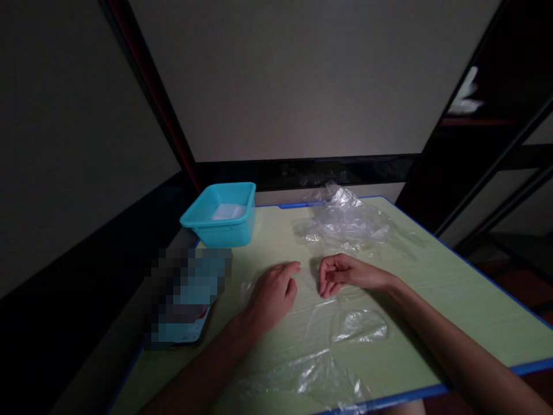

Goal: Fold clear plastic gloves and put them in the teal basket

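My left hand (273, 295) lies palm down on the pale green table (453, 300), its fingers pressed together on a flat sheet of clear plastic film (345, 328). Just to its right, my right hand (341, 274) rests on the same film with its fingers curled inward in a pinch. What the pinch holds, most likely the film's edge, I cannot make out. The two hands are a few centimetres apart near the table's middle.
A turquoise plastic tub (221, 214) with something white inside stands at the back left. A crumpled heap of clear plastic bags (345, 222) lies at the back. More film (311, 377) reaches the blue front edge. A blurred-out object (185, 294) sits at the left edge.
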A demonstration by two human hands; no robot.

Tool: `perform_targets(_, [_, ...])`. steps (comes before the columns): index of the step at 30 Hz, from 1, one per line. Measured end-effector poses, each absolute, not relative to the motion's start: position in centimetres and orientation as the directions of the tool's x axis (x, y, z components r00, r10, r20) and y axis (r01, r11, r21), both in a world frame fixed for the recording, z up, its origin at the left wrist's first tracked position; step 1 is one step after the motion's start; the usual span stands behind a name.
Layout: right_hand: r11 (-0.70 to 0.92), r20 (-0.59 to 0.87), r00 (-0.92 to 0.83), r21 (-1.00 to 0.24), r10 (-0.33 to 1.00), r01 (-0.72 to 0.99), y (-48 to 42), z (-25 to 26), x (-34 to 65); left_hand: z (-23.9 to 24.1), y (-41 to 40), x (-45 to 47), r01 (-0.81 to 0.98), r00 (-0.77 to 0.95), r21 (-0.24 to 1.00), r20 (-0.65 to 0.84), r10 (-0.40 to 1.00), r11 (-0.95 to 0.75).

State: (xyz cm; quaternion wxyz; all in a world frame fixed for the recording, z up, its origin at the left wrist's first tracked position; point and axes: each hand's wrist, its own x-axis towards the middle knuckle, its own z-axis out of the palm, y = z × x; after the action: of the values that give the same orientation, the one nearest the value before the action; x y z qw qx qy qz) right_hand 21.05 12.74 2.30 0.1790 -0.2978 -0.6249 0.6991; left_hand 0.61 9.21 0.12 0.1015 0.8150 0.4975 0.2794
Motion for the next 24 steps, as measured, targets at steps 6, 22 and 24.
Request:
perform_targets(6, [-0.164, -0.220, -0.772, -0.975, 0.596, 0.150, 12.9, 2.2, 21.7, 0.5, 8.8, 0.8, 0.736, 0.400, 0.409, 0.380, 0.834, -0.540])
perform_targets(22, [-0.147, -0.229, -0.810, -0.973, 0.539, 0.177, 13.4, 2.2, 22.2, 0.9, 6.9, 1.2, 0.688, 0.709, 0.142, 0.077, 0.701, -0.711])
perform_targets(24, [-0.163, -0.242, -0.809, -0.970, 0.536, 0.182, 13.3, 2.2, 22.3, 0.9, 7.2, 0.9, 0.701, 0.699, 0.134, 0.069, 0.712, -0.701])
